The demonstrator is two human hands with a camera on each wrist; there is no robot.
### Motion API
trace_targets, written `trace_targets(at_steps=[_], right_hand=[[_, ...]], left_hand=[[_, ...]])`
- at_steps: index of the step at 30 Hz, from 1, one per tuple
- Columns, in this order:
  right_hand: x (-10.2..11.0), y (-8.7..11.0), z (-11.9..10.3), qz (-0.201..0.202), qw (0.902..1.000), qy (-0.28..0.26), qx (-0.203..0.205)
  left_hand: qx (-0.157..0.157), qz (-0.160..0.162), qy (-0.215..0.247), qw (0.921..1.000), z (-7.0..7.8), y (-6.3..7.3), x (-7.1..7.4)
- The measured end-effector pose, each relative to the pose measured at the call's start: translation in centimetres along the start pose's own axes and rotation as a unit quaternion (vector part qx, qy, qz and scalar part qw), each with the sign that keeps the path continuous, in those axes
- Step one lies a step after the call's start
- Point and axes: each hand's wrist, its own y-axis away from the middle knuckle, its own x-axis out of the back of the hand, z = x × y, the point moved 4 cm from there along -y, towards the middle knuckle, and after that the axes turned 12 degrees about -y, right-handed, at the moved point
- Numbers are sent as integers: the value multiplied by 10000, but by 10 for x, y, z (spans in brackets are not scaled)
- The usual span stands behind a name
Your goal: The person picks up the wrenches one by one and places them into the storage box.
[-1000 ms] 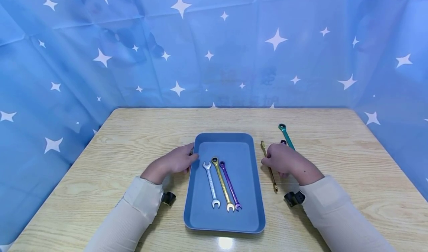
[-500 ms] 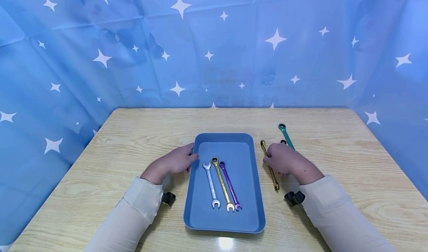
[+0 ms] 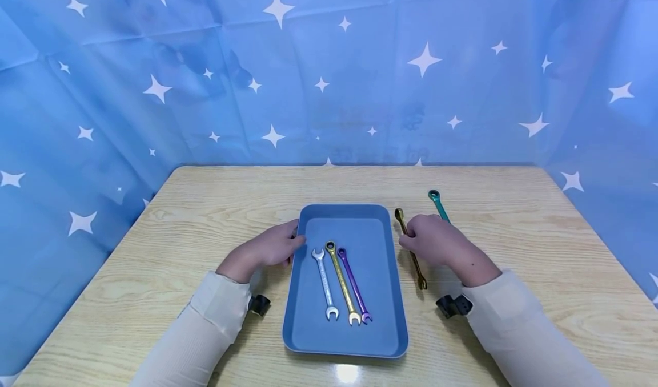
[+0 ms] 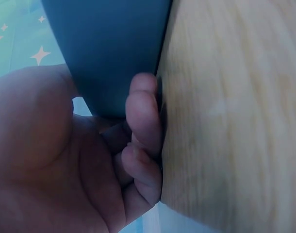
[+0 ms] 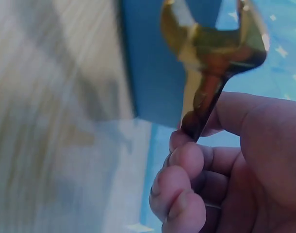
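My left hand (image 3: 272,244) grips the left rim of a blue tray (image 3: 344,226), thumb over the edge and fingers against the outer wall. Inside the tray lie a silver open-end wrench (image 3: 324,281), a gold combination wrench (image 3: 341,281) and a thinner purple one (image 3: 353,281), roughly side by side. To the right of the tray, my right hand (image 3: 437,241) pinches a second gold combination wrench (image 3: 417,271) by its middle, between thumb and fingers. Its open-jaw end (image 5: 216,48) looms large in the right wrist view, in front of the tray's wall.
A green ratcheting wrench (image 3: 438,204) lies beyond my right hand, its lower part hidden. All stands on a pale wood table (image 3: 231,204). A blue cloth (image 3: 360,90) with white stars hangs behind and along the sides.
The gold wrench in my right hand has shifted up and left, off the table and closer to the tray. A dark wrench end beside that hand is now hidden. The left hand and tray stay put.
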Motion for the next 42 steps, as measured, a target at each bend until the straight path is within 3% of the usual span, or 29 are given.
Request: trace_targets(at_steps=[23,34,42], right_hand=[[-2,19,-40,512,9976,141,452],[-6,18,-48,567,9958,-296,648],[-9,17,-50,286,9934,-841,722]], left_hand=[[42,-4,8,10000,-1,0,0],[33,-19,-43,10000,1,0,2],[6,1,5,10000,0,-1,0]])
